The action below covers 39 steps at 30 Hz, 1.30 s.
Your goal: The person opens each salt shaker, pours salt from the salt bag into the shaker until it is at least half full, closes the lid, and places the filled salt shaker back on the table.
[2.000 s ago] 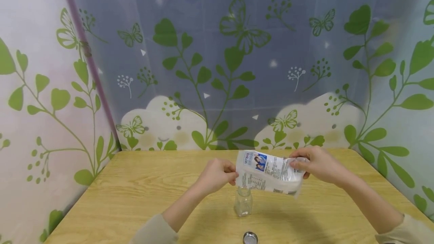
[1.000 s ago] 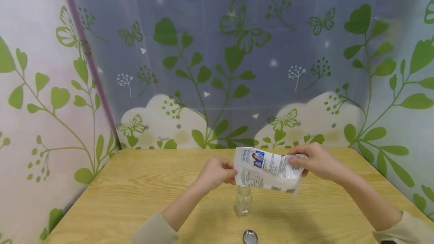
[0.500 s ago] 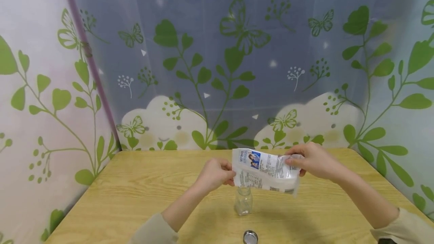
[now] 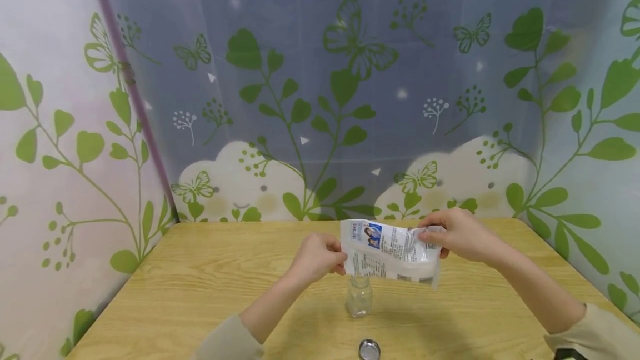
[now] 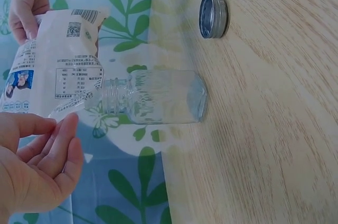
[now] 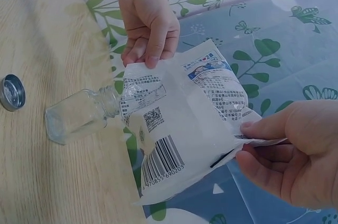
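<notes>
Both hands hold a white printed plastic packet (image 4: 395, 251) sideways just above a clear glass jar (image 4: 359, 296). My left hand (image 4: 317, 257) pinches the packet's left end between thumb and fingers. The opposite end is gripped by my right hand (image 4: 462, 238), whose thumb presses on the printed face. In the left wrist view, a corner of the packet (image 5: 63, 76) reaches the mouth of the jar (image 5: 163, 97); whether it touches the rim I cannot tell. The jar stands upright and looks see-through. What the packet contains is hidden, apart from a pale bulk low inside.
A round silver metal lid (image 4: 369, 350) lies on the table near its front edge, in front of the jar. The wood-grain table (image 4: 225, 271) is backed by a printed curtain (image 4: 300, 71) with leaves and butterflies, with similar curtains at both sides.
The packet and both hands have shifted slightly to the left, the right hand more than the left. Jar and lid stay in place.
</notes>
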### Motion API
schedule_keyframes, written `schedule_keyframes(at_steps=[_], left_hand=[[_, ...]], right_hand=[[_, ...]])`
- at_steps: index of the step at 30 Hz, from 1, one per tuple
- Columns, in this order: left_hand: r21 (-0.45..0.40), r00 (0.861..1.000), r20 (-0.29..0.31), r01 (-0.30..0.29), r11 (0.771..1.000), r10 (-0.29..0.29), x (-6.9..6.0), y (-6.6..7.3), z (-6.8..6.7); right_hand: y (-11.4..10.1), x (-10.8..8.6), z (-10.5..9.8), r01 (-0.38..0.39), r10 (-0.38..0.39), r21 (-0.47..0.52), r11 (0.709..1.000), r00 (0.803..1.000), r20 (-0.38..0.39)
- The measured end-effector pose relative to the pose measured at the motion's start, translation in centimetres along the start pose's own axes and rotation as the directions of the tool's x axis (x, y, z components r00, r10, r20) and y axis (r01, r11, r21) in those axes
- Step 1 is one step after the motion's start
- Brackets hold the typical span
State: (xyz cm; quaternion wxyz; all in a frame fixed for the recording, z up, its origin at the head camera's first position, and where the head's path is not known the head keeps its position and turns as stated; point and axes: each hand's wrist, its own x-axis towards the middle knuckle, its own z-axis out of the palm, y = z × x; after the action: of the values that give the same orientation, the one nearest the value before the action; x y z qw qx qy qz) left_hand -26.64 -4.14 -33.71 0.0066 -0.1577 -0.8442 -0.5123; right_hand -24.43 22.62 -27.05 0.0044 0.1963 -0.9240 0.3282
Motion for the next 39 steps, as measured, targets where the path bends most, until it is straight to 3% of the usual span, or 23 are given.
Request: schedule_keyframes(at_steps=[39], left_hand=[[-0.031,1.000,0.006,0.015,0.999,-0.015,-0.23,-0.31,-0.32]], right_hand=[[-0.46,0.28,-0.09,0.030,-0.030,-0.030,0.999,0.999,-0.014]])
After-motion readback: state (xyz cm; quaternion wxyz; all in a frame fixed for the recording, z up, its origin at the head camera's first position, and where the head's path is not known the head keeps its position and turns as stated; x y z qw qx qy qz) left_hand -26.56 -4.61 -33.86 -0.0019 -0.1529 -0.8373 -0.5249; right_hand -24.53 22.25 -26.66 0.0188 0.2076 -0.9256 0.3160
